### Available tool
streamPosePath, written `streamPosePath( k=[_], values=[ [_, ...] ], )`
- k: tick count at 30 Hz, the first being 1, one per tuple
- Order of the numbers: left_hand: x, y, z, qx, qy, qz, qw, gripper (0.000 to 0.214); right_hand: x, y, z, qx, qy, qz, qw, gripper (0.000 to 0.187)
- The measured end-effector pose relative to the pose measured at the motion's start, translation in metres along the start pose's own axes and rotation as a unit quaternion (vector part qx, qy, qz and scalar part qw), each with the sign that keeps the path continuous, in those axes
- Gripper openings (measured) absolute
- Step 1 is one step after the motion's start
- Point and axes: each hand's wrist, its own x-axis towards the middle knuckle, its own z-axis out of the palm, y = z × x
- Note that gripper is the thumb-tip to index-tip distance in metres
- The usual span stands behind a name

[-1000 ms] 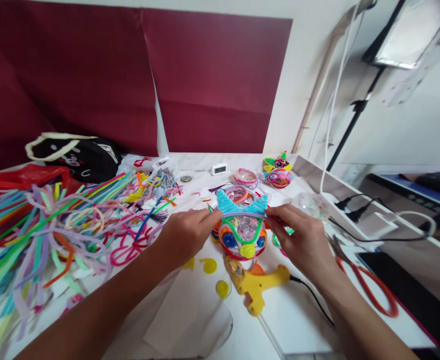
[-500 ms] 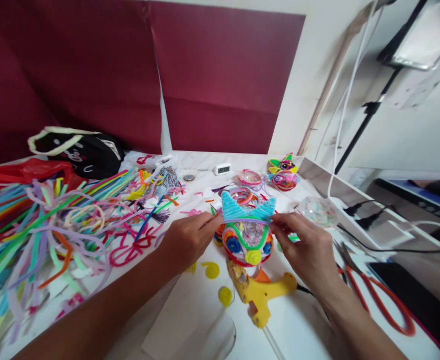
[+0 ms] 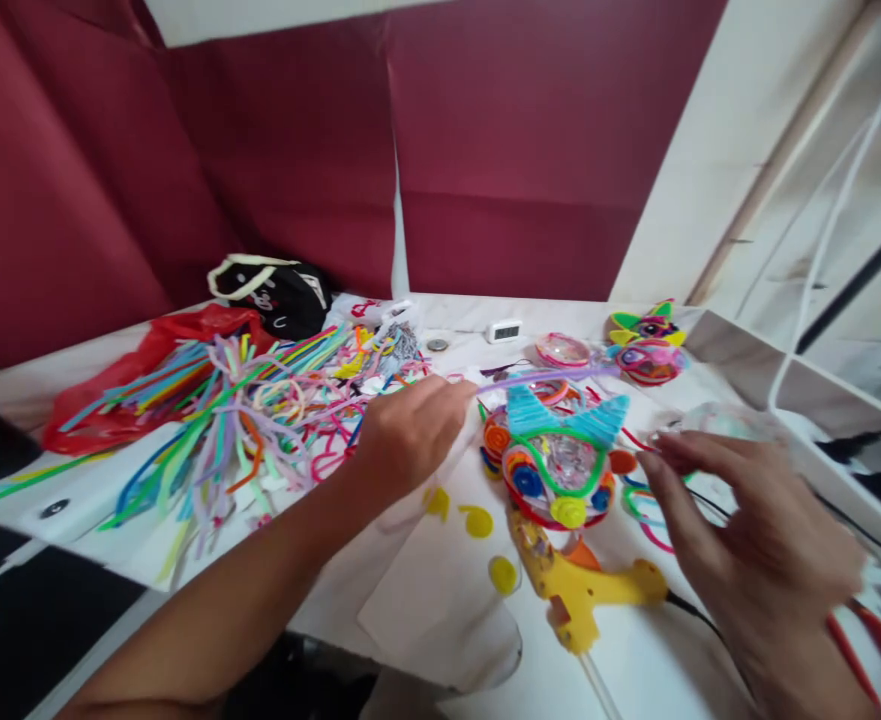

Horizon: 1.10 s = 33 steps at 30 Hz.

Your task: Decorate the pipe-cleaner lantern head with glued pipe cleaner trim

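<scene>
A round craft ball (image 3: pixel 560 465) wrapped in coloured pipe cleaners, with two blue ears, stands on the white table (image 3: pixel 657 660). My left hand (image 3: pixel 410 435) is just left of it, pinching one end of a lilac pipe cleaner (image 3: pixel 552 377) that stretches to the right behind the ears. My right hand (image 3: pixel 747 530) hovers to the right of the ball with its fingers apart, holding nothing. A yellow glue gun (image 3: pixel 586 590) lies in front of the ball, between my two hands.
A big loose pile of pipe cleaners (image 3: pixel 237 410) covers the left. A red plastic bag (image 3: pixel 129 365) and a black bag (image 3: pixel 275 290) lie behind it. A small white clock (image 3: pixel 504 330), a finished craft (image 3: pixel 646 345), a clear ball (image 3: pixel 721 420), yellow discs (image 3: pixel 477 520) and red-handled pliers (image 3: pixel 875 640) are around.
My right hand has let go of the lilac pipe cleaner and drawn back to the right. The strand has come off the ball's front. The view has swung left.
</scene>
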Motion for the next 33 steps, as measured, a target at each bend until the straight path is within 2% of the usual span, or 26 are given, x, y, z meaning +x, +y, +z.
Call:
streamPosePath(
  k=[3, 5, 8, 10, 12, 14, 18, 22, 25, 30, 33],
  values=[
    [0.003, -0.021, -0.017, 0.028, 0.003, -0.106, 0.994, 0.020, -0.002, 0.003, -0.002, 0.019, 0.015, 0.015, 1.000, 0.042],
    [-0.003, -0.039, -0.020, 0.026, -0.033, -0.191, 0.981, 0.023, -0.002, 0.003, -0.003, 0.025, 0.019, 0.017, 0.999, 0.042],
    [-0.019, -0.063, -0.013, 0.004, -0.164, -0.318, 0.934, 0.031, 0.000, 0.000, -0.005, 0.020, 0.010, 0.003, 1.000, 0.039],
    [-0.030, -0.078, -0.005, -0.007, -0.276, -0.353, 0.894, 0.037, 0.001, -0.002, -0.005, 0.015, 0.001, -0.006, 1.000, 0.035],
    [-0.037, -0.093, -0.003, -0.005, -0.309, -0.353, 0.883, 0.038, 0.002, -0.002, -0.006, 0.010, -0.002, -0.012, 1.000, 0.030],
    [-0.040, -0.112, -0.008, 0.025, -0.306, -0.358, 0.882, 0.037, 0.001, -0.001, -0.006, 0.006, -0.003, -0.011, 1.000, 0.027],
    [-0.038, -0.159, -0.031, 0.119, -0.289, -0.384, 0.869, 0.040, -0.003, 0.002, -0.007, 0.007, -0.011, -0.004, 1.000, 0.024],
    [-0.038, -0.201, -0.047, 0.159, -0.315, -0.362, 0.863, 0.032, -0.008, 0.002, -0.007, 0.001, -0.028, 0.018, 0.999, 0.018],
    [-0.042, -0.218, -0.044, 0.160, -0.336, -0.335, 0.866, 0.026, -0.009, 0.001, -0.006, 0.000, -0.025, 0.012, 1.000, 0.017],
    [-0.044, -0.235, -0.033, 0.142, -0.356, -0.286, 0.878, 0.021, -0.011, 0.007, -0.003, -0.006, -0.015, 0.008, 1.000, 0.019],
    [-0.041, -0.248, -0.042, 0.134, -0.357, -0.271, 0.884, 0.020, -0.014, 0.021, -0.001, -0.005, -0.008, 0.008, 1.000, 0.025]
  ],
)
